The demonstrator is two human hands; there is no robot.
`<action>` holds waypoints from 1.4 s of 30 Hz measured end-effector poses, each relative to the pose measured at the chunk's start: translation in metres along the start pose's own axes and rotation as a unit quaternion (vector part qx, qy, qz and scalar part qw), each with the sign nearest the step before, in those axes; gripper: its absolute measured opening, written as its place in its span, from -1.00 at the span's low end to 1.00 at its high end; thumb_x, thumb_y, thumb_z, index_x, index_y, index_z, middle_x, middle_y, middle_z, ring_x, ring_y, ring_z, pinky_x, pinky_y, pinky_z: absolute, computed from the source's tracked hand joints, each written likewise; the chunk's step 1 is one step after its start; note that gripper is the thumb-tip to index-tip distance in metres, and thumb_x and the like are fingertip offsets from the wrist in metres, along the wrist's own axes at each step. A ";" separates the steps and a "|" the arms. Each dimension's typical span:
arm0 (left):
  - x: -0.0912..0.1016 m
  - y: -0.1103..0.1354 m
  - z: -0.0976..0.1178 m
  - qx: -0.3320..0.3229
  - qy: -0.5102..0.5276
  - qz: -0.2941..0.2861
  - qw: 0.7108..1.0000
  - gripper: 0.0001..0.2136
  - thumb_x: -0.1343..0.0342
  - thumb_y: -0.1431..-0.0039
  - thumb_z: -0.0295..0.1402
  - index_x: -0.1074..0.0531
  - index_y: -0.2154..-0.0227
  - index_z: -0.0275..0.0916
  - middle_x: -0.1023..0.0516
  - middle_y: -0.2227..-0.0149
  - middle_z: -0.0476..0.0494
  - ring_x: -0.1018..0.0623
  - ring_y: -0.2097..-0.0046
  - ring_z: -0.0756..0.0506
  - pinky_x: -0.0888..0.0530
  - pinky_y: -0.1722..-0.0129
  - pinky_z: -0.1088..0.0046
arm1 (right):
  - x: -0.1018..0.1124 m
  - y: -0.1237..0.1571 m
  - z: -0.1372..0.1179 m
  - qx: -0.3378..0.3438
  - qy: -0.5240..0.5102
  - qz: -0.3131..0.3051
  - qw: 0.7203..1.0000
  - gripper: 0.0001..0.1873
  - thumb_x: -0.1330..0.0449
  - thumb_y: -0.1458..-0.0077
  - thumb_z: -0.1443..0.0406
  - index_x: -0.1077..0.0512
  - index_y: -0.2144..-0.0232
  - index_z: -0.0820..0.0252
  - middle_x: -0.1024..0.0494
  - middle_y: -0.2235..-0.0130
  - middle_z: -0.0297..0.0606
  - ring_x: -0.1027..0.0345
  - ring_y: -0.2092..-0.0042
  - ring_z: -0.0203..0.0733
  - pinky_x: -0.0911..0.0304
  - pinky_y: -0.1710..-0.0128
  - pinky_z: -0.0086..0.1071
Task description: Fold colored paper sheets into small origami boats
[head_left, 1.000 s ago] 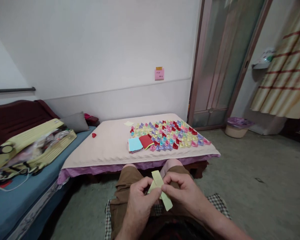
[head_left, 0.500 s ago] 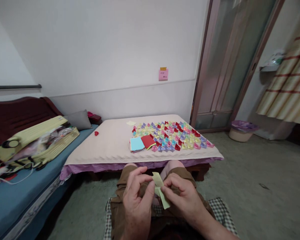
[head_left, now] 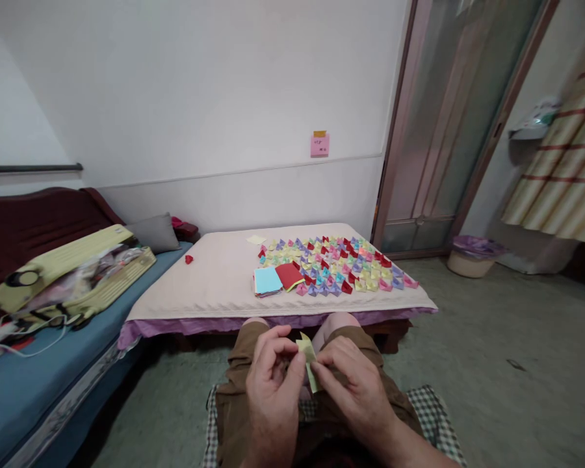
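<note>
Above my lap, a pale yellow-green piece of folded paper (head_left: 307, 350) is held between my two hands. My left hand (head_left: 275, 383) pinches its left edge between thumb and fingers. On its right side, my right hand (head_left: 348, 380) grips the paper with thumb and forefinger. The paper stands tilted, with a loose flap at its top and a strip pointing down. My fingertips hide part of its folds. Beyond my knees, a stack of light blue paper squares (head_left: 268, 280) lies beside red paper sheets (head_left: 289, 276) on the low table.
Many small folded paper boats (head_left: 329, 266) in several colours cover the right of the cloth-covered table (head_left: 214, 273). A small red object (head_left: 189, 259) lies at its left. An open yellow suitcase (head_left: 78, 240) rests on the blue bed (head_left: 43, 383). A lined bin (head_left: 472, 257) stands right.
The paper has been turned and its lower strip folded in, so it looks narrower. My left hand has shifted slightly right, and both hands still hold the paper.
</note>
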State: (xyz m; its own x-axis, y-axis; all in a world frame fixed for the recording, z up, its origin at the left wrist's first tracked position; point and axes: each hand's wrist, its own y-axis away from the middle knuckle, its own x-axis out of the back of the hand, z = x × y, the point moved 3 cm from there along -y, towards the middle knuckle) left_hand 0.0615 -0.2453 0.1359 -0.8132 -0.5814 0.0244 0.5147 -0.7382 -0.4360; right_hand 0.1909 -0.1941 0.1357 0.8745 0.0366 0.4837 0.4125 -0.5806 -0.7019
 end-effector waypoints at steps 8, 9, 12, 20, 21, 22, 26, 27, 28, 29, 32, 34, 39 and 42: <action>-0.001 0.003 0.005 -0.022 -0.038 0.007 0.999 -0.99 -0.20 0.00 -0.43 -0.50 0.46 -0.22 -0.48 0.12 -0.22 -0.49 0.07 -0.17 -0.45 0.17 0.41 | -0.001 0.001 -0.001 0.031 0.011 0.019 0.999 -0.83 -0.09 -0.16 0.39 -0.36 0.48 0.15 -0.41 0.50 -0.29 -0.24 0.40 -0.19 -0.12 0.35 -0.30; -0.001 0.003 0.007 -0.034 -0.050 0.008 0.998 -0.99 -0.20 0.00 -0.43 -0.51 0.47 -0.22 -0.49 0.14 -0.22 -0.49 0.07 -0.17 -0.45 0.17 0.41 | -0.001 0.001 -0.001 0.030 0.011 0.019 0.999 -0.83 -0.09 -0.16 0.38 -0.36 0.48 0.15 -0.41 0.51 -0.29 -0.24 0.40 -0.19 -0.12 0.35 -0.30; 0.000 0.004 0.012 -0.056 -0.082 0.018 0.995 -0.97 -0.20 0.00 -0.42 -0.51 0.51 -0.21 -0.50 0.16 -0.22 -0.50 0.08 -0.17 -0.43 0.15 0.40 | -0.002 0.001 -0.001 0.028 0.011 0.016 0.999 -0.82 -0.08 -0.16 0.38 -0.36 0.48 0.15 -0.40 0.51 -0.30 -0.24 0.40 -0.19 -0.12 0.35 -0.30; 0.000 0.004 0.017 -0.057 -0.093 0.003 0.994 -0.95 -0.18 -0.02 -0.42 -0.51 0.51 -0.21 -0.51 0.16 -0.22 -0.52 0.11 -0.17 -0.43 0.14 0.39 | -0.005 0.002 -0.003 0.025 0.008 0.000 1.000 -0.81 -0.05 -0.18 0.38 -0.36 0.48 0.16 -0.39 0.51 -0.29 -0.23 0.41 -0.19 -0.10 0.37 -0.30; -0.001 0.003 0.017 -0.051 -0.088 0.002 0.995 -0.94 -0.17 -0.03 -0.42 -0.52 0.49 -0.21 -0.51 0.16 -0.22 -0.52 0.11 -0.17 -0.43 0.14 0.39 | -0.005 0.002 -0.003 0.028 0.011 -0.001 1.000 -0.81 -0.05 -0.18 0.38 -0.35 0.48 0.16 -0.39 0.51 -0.29 -0.22 0.41 -0.19 -0.09 0.36 -0.30; -0.001 0.003 0.016 -0.045 -0.083 -0.002 0.996 -0.93 -0.16 -0.04 -0.41 -0.52 0.48 -0.21 -0.50 0.16 -0.22 -0.51 0.11 -0.17 -0.43 0.15 0.39 | -0.005 0.002 -0.003 0.032 0.014 -0.002 0.999 -0.81 -0.06 -0.17 0.38 -0.35 0.48 0.16 -0.39 0.51 -0.29 -0.22 0.41 -0.19 -0.09 0.36 -0.30; 0.000 -0.002 0.014 -0.017 -0.069 -0.011 0.997 -0.92 -0.17 -0.02 -0.39 -0.51 0.54 -0.22 -0.50 0.18 -0.21 -0.49 0.09 -0.18 -0.41 0.14 0.38 | -0.004 0.001 -0.003 0.044 0.016 -0.016 0.999 -0.82 -0.06 -0.17 0.39 -0.35 0.48 0.16 -0.38 0.50 -0.29 -0.22 0.39 -0.19 -0.09 0.34 -0.30; 0.000 -0.004 0.013 -0.010 -0.066 -0.014 0.998 -0.91 -0.17 -0.01 -0.39 -0.50 0.56 -0.22 -0.50 0.18 -0.21 -0.48 0.07 -0.19 -0.40 0.14 0.38 | -0.004 0.001 -0.003 0.043 0.009 -0.023 0.999 -0.81 -0.06 -0.17 0.38 -0.36 0.49 0.16 -0.38 0.50 -0.29 -0.21 0.39 -0.19 -0.09 0.35 -0.30; 0.001 -0.006 0.013 -0.005 -0.062 -0.019 0.998 -0.90 -0.17 -0.01 -0.39 -0.49 0.57 -0.22 -0.50 0.18 -0.20 -0.48 0.07 -0.19 -0.39 0.12 0.37 | -0.004 0.000 -0.003 0.036 -0.002 -0.032 0.999 -0.80 -0.06 -0.17 0.38 -0.35 0.50 0.16 -0.37 0.51 -0.30 -0.21 0.39 -0.19 -0.09 0.35 -0.31; 0.002 -0.008 0.012 0.001 -0.054 -0.028 0.998 -0.89 -0.16 -0.01 -0.39 -0.48 0.58 -0.23 -0.50 0.18 -0.20 -0.47 0.06 -0.19 -0.38 0.11 0.37 | -0.004 0.000 -0.003 0.023 -0.018 -0.041 0.999 -0.79 -0.06 -0.17 0.37 -0.35 0.51 0.16 -0.37 0.51 -0.30 -0.21 0.40 -0.20 -0.09 0.36 -0.32; 0.002 -0.013 0.009 0.032 -0.008 -0.058 0.998 -0.89 -0.17 0.01 -0.41 -0.46 0.60 -0.25 -0.51 0.20 -0.20 -0.49 0.13 -0.15 -0.38 0.18 0.42 | -0.004 -0.001 0.000 -0.043 -0.092 -0.073 0.992 -0.76 -0.08 -0.16 0.33 -0.35 0.55 0.17 -0.34 0.53 -0.34 -0.21 0.42 -0.23 -0.11 0.39 -0.37; 0.001 -0.015 0.006 0.067 0.057 -0.044 0.995 -0.91 -0.22 0.10 -0.42 -0.43 0.61 -0.27 -0.49 0.21 -0.18 -0.49 0.23 -0.09 -0.39 0.28 0.48 | -0.003 -0.002 0.003 -0.088 -0.141 -0.088 0.982 -0.77 -0.11 -0.13 0.29 -0.37 0.56 0.18 -0.33 0.53 -0.36 -0.22 0.43 -0.25 -0.12 0.41 -0.39; -0.007 -0.013 -0.001 0.195 0.182 -0.054 0.962 -0.62 -0.28 0.24 -0.43 -0.38 0.26 -0.24 -0.42 0.54 0.04 -0.38 0.55 0.04 -0.30 0.54 0.58 | -0.001 0.000 0.011 -0.177 -0.221 -0.111 0.953 -0.76 -0.14 -0.12 0.22 -0.37 0.55 0.21 -0.32 0.52 -0.37 -0.19 0.45 -0.27 -0.12 0.42 -0.42; -0.007 -0.015 0.001 0.167 0.128 -0.074 0.975 -0.68 -0.27 0.27 -0.46 -0.42 0.33 -0.27 -0.38 0.55 0.06 -0.35 0.53 0.04 -0.27 0.53 0.58 | -0.001 0.000 0.011 -0.181 -0.230 -0.128 0.948 -0.74 -0.13 -0.12 0.21 -0.37 0.54 0.21 -0.31 0.51 -0.36 -0.19 0.43 -0.27 -0.12 0.40 -0.42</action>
State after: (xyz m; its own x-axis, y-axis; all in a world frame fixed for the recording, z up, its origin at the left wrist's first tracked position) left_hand 0.0600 -0.2309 0.1431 -0.9048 -0.3867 -0.1783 0.4109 -0.9028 -0.1269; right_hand 0.1925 -0.1855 0.1292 0.8109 0.5158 0.2765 0.5841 -0.7430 -0.3269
